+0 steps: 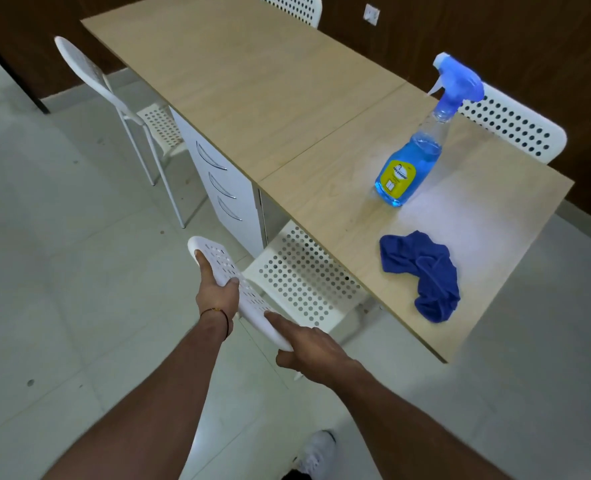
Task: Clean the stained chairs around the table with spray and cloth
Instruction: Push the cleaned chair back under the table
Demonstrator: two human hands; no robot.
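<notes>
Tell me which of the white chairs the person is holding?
The nearest chair, closest to the cloth: it alone is gripped, left hand and right hand on its backrest.

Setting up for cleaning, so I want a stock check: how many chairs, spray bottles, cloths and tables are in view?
Chairs: 4 (near chair, left chair, far chair, right chair)
Spray bottle: 1
Cloth: 1
Table: 1
Total: 7
</notes>
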